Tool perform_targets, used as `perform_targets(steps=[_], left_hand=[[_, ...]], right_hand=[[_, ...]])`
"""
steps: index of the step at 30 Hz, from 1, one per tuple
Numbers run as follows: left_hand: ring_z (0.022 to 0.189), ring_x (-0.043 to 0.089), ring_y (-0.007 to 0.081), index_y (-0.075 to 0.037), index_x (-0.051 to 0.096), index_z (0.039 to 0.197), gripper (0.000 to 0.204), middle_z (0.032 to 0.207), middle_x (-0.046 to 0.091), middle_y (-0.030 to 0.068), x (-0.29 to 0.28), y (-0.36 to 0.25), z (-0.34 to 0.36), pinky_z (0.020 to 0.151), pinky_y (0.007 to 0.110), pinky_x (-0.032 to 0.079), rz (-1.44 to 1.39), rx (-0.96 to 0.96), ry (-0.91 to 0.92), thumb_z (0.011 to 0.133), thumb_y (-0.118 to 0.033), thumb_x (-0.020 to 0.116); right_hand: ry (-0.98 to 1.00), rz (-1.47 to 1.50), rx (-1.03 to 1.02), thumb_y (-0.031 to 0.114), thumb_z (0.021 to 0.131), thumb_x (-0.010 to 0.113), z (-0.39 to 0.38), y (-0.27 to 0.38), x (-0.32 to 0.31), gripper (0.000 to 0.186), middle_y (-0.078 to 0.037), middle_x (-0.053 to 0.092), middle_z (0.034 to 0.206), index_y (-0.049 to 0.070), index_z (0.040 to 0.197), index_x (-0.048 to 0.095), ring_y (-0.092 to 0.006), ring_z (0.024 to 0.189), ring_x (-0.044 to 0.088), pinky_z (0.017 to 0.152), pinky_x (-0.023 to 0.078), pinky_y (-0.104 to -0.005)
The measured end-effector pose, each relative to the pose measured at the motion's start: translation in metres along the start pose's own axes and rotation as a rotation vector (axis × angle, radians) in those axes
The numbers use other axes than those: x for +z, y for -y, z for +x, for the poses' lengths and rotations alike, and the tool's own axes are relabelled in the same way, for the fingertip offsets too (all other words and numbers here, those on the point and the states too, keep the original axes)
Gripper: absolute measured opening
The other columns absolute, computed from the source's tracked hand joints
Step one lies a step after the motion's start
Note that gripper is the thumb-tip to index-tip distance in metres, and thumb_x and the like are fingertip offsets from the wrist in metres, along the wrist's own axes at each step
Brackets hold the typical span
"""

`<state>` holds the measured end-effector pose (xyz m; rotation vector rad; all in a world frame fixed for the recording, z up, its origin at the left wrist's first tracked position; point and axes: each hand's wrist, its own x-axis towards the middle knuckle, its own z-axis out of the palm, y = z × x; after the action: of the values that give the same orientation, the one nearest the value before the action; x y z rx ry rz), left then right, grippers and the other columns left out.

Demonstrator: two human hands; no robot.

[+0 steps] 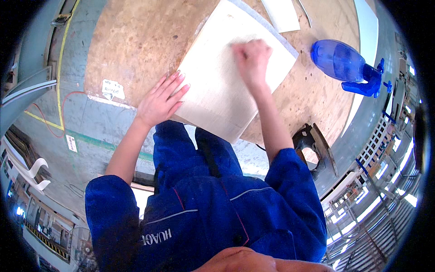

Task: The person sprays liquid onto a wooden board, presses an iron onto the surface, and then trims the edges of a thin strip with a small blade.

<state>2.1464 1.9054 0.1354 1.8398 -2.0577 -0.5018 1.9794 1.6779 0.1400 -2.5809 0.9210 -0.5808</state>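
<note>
A white rectangular sheet (217, 97) lies tilted on a stained wooden board (127, 36), over what looks like a pale blue-edged layer at its upper right. My left hand (161, 99) rests open along the sheet's left edge, fingertips on it and fingers slightly spread. On the sheet's upper middle, my right hand (253, 61) is closed with the fingers curled down; whatever it may hold is hidden or too small to make out.
A blue spray bottle (335, 61) lies to the right. Below it sits a dark iron-like tool (317, 145) with a cord. Smaller white pieces (281, 13) lie at the top. A paper label (113, 89) is at left. Racks and workshop clutter fill the rim.
</note>
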Motion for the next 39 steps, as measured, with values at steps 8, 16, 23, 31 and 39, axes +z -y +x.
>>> perform_targets(steps=[8,16,23,31,39], left_hand=[[0.128,0.034,0.0238,-0.014,0.045,0.129,0.049,0.137,0.038,0.0078,0.000,0.000,0.000,0.106,0.041,0.027,-0.001,-0.008,-0.006,0.082,-0.026,0.055],[0.128,0.034,0.0234,-0.009,0.044,0.128,0.052,0.137,0.038,0.0083,0.000,0.000,-0.001,0.107,0.040,0.027,0.015,-0.015,0.002,0.082,-0.027,0.056],[0.127,0.035,0.0238,-0.002,0.041,0.128,0.055,0.136,0.039,0.0099,-0.001,0.000,0.002,0.106,0.040,0.027,-0.006,-0.017,-0.010,0.082,-0.028,0.056],[0.127,0.035,0.0245,-0.001,0.042,0.127,0.054,0.135,0.040,0.0114,-0.002,-0.003,-0.002,0.106,0.041,0.027,-0.008,-0.019,-0.013,0.081,-0.026,0.057],[0.127,0.036,0.0263,-0.001,0.043,0.126,0.053,0.134,0.041,0.0120,-0.003,-0.005,-0.001,0.106,0.042,0.027,-0.035,0.000,-0.047,0.081,-0.024,0.057]], right_hand=[[0.072,0.122,-0.139,0.011,0.073,0.069,-0.039,0.033,0.005,0.012,-0.005,0.053,0.066,0.008,0.065,0.059,-0.0207,0.069,0.049,0.070,0.033,-0.0354],[0.026,-0.014,-0.131,0.009,0.074,0.065,-0.042,0.029,0.016,0.003,-0.004,0.052,0.068,0.008,0.072,0.063,-0.0212,0.073,0.048,0.069,0.034,-0.0376],[0.006,0.067,0.093,0.006,0.079,0.059,0.032,-0.007,-0.006,0.010,-0.009,0.054,0.065,0.005,0.070,0.061,-0.0238,0.072,0.049,0.072,0.035,-0.0395],[0.120,0.044,-0.120,0.009,0.075,0.062,-0.032,0.028,-0.002,0.004,-0.007,0.055,0.069,0.008,0.070,0.062,-0.0228,0.074,0.051,0.072,0.035,-0.0403],[0.039,-0.013,-0.003,0.009,0.073,0.065,-0.038,0.017,0.002,0.013,-0.008,0.054,0.064,0.007,0.063,0.058,-0.0239,0.070,0.051,0.068,0.036,-0.0390]])
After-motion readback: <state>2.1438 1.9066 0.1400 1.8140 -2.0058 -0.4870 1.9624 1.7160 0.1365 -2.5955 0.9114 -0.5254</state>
